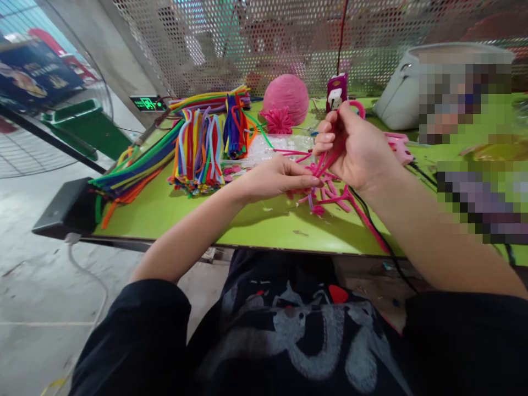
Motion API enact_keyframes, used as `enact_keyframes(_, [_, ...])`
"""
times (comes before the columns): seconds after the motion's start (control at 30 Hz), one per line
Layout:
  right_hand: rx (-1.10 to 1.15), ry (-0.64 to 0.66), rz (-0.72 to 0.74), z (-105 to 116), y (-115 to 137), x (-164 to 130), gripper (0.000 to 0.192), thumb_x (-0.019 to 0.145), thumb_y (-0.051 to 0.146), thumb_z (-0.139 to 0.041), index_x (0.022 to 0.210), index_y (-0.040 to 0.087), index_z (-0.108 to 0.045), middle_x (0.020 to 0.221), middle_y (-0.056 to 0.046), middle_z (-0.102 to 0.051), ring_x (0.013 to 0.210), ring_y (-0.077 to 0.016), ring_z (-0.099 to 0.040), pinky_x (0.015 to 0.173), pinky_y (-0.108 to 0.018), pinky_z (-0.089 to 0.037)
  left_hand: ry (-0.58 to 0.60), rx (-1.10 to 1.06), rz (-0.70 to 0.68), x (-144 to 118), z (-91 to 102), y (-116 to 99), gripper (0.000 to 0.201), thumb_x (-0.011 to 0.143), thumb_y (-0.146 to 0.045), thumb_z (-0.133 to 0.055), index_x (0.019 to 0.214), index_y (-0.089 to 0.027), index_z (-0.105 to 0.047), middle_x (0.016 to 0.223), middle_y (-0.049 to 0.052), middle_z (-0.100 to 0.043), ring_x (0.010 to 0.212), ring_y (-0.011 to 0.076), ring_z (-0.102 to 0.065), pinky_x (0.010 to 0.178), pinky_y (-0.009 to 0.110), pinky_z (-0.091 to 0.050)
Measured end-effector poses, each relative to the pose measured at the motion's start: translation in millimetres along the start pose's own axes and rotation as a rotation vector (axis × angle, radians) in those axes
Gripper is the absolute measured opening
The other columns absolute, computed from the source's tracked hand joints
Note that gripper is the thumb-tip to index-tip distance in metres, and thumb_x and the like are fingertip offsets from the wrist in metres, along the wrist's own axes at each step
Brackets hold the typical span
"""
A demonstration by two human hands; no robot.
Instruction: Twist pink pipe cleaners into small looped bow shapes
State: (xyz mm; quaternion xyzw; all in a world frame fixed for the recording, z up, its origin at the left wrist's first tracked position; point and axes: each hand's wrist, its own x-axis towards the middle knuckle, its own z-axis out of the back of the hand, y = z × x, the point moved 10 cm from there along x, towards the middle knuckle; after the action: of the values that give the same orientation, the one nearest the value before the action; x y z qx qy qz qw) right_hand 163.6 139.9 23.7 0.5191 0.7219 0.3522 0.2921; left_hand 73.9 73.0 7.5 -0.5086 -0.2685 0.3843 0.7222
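The right hand (350,146) is closed around a small bunch of pink pipe cleaners (330,159) and holds them raised a little above the green desk (185,214). One of them curls into a loop over the top of this hand. The left hand (280,179) is nearly closed, and its fingertips pinch the lower ends of the same bunch, just above the desk.

To do this step well, I think the right hand should keep a firm and steady grip near the middle of the bunch, so the stems do not slide apart. The left hand should then work only at the ends, with small movements, because the wire bends easily and keeps every bend.

The pipe cleaners are thin, fuzzy and bright pink. More short pink pieces (330,195) lie loose on the desk under the hands. To the left lie bundles of long coloured pipe cleaners (198,151). Behind them is a pink ball (286,96), with a small pink pompom (278,120) just beside it. A black cable (375,231) runs across the desk, near the right forearm.
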Motion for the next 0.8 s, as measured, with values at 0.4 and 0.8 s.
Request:
enact_keyframes(0.4, [-0.627,-0.074,0.547,20,71,-10,0.054,0.107,0.061,-0.070,0.069,0.022,-0.069,0.066,-0.002,-0.066,0.062,-0.0136,-0.058,0.062,-0.032,-0.046,-0.182,-0.106,0.036,-6,24.9,0,0.022,0.100,-0.030,-0.075,0.092,-0.013,-0.085,0.075,0.003,-0.076,0.051,0.0035,-0.057,0.048,0.015,-0.046])
enact_keyframes(0.8, [-0.169,0.040,0.322,30,80,-35,0.021,0.103,0.032,-0.066,0.088,0.032,-0.081,0.134,0.002,-0.083,0.138,-0.0222,-0.068,0.122,-0.039,-0.056,-0.189,-0.192,-0.042,-9,24.4,-4,0.023,0.092,-0.035,-0.084,0.098,-0.013,-0.085,0.077,0.001,-0.075,0.059,0.0050,-0.064,0.059,0.017,-0.054])
